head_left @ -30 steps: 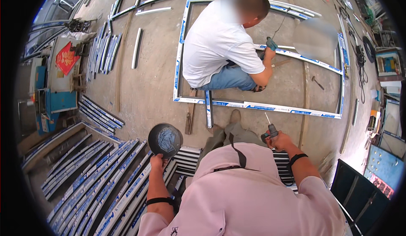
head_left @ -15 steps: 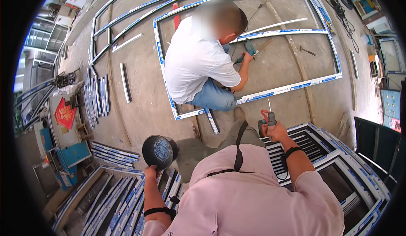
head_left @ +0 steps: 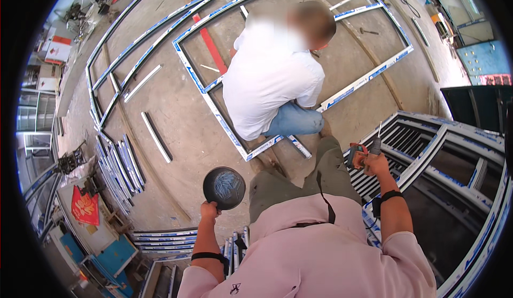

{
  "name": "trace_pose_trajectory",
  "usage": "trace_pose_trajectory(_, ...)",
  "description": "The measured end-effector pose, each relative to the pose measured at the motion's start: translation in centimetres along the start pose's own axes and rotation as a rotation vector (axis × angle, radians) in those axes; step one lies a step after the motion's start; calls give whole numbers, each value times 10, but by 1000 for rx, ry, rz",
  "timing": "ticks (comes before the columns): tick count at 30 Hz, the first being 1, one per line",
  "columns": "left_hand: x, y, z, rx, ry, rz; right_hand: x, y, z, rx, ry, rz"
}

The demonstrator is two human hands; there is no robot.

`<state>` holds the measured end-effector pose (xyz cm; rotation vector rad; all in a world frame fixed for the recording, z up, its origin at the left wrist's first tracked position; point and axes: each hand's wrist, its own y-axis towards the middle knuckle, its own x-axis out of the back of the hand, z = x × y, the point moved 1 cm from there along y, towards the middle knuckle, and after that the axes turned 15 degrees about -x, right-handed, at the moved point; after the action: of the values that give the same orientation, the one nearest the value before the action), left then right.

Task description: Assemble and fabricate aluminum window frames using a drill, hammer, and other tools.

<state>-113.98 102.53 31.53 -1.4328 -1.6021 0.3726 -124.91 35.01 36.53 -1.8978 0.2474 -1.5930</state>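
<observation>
My left hand (head_left: pixel 210 210) is closed on the near rim of a round black bowl (head_left: pixel 210 193), held out over the floor. Inside lies a heap of slim bluish-grey screws (head_left: pixel 227 184). On the right, my right hand (head_left: pixel 377 164) grips a cordless drill (head_left: pixel 376 146) with a grey front and a red and dark green body. Its thin bit points away from me, above the stacked frames. Ahead, a co-worker (head_left: pixel 272 79) in a white shirt crouches at a large window frame (head_left: pixel 352 86) lying on the floor. That person's hands are mostly hidden.
Finished-looking frames (head_left: pixel 465 194) are stacked beside my right arm. Loose profiles (head_left: pixel 165 240) lie low on the left, with shorter pieces (head_left: pixel 120 170) beyond. A second frame (head_left: pixel 155 23) lies far left. A red bar (head_left: pixel 209 44) and a hammer (head_left: pixel 368 31) are near the co-worker.
My view has shifted, and the bowl now shows more of its inside. The co-worker has bent further over; the power tool in that person's hand is now out of sight. Both my hands keep their hold.
</observation>
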Motion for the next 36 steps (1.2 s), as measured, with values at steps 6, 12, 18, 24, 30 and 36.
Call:
trace_pose_trajectory(6,80,52,4,-55,359,52,-28,-87,-26,-186,454,149)
trace_pose_trajectory(12,86,50,-38,-131,443,120,-57,-129,-40,-332,472,178)
trace_pose_trajectory(18,20,16,-91,-358,523,249,-115,-119,-68,-346,484,194)
trace_pose_trajectory(24,-26,-33,-121,-412,613,265,-121,-118,-56,-274,358,298)
trace_pose_trajectory(30,-48,-44,-123,-536,825,303,-111,-109,-61,-261,306,325)
trace_pose_trajectory(36,-39,-53,-107,-503,761,267,-109,-97,-69,-230,269,296)
